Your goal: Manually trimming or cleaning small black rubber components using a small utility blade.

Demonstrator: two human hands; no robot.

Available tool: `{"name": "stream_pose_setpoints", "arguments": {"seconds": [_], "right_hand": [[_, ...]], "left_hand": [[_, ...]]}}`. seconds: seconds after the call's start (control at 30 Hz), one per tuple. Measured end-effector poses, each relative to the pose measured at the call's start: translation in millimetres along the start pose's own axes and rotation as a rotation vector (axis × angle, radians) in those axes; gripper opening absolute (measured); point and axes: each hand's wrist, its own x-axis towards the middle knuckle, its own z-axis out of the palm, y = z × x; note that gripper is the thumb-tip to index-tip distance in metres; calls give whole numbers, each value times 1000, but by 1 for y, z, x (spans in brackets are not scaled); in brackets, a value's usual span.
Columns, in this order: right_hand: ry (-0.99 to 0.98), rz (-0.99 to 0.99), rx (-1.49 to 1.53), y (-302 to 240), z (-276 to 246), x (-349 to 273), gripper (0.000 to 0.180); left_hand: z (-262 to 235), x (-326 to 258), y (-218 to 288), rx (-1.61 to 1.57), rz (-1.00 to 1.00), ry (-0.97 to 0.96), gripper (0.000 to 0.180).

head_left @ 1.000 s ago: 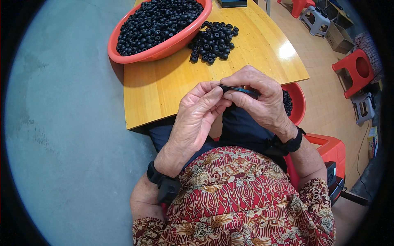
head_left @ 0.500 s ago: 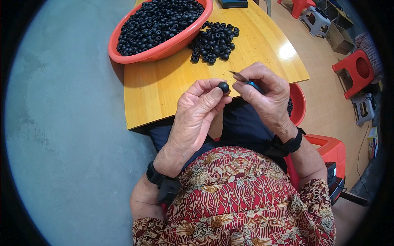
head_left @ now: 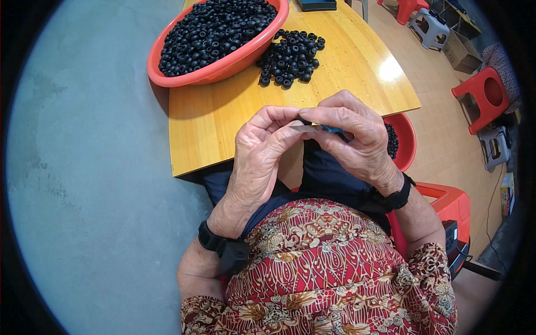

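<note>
My left hand (head_left: 258,151) pinches a small round black piece (head_left: 304,120) between thumb and fingertips, over my lap at the table's near edge. Most of that piece is covered by fingers. My right hand (head_left: 357,134) grips a small knife with a blue handle (head_left: 333,129). The knife's thin blade (head_left: 303,128) points left and lies across the near side of the piece, by my left thumb; whether it cuts in, I cannot tell. Right fingertips reach over the top of the piece. Beyond my hands, a loose pile of similar black pieces with holes (head_left: 290,58) rests on the table.
An orange-red basin (head_left: 223,77) heaped with black pieces stands on the yellow wooden table (head_left: 206,134). Another red basin (head_left: 409,142) holding black pieces sits lower, right of my lap. Red stools (head_left: 484,97) and a cardboard box (head_left: 462,53) stand farther right.
My right hand has moved left, bringing the knife blade from above and apart down to the black piece. Its fingers now touch my left fingertips. The left hand stays nearly in place.
</note>
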Motion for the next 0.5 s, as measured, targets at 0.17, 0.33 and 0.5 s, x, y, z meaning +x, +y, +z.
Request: {"name": "stream_pose_setpoints", "arguments": {"seconds": [0.17, 0.33, 0.5], "right_hand": [[15, -59, -81, -1, 1, -1, 37], [28, -108, -110, -2, 2, 2, 35], [10, -103, -112, 1, 2, 1, 35]], "left_hand": [[-4, -2, -2, -145, -88, -7, 29], [-2, -1, -2, -161, -86, -3, 21], [-1, 0, -1, -114, -85, -9, 20]]}}
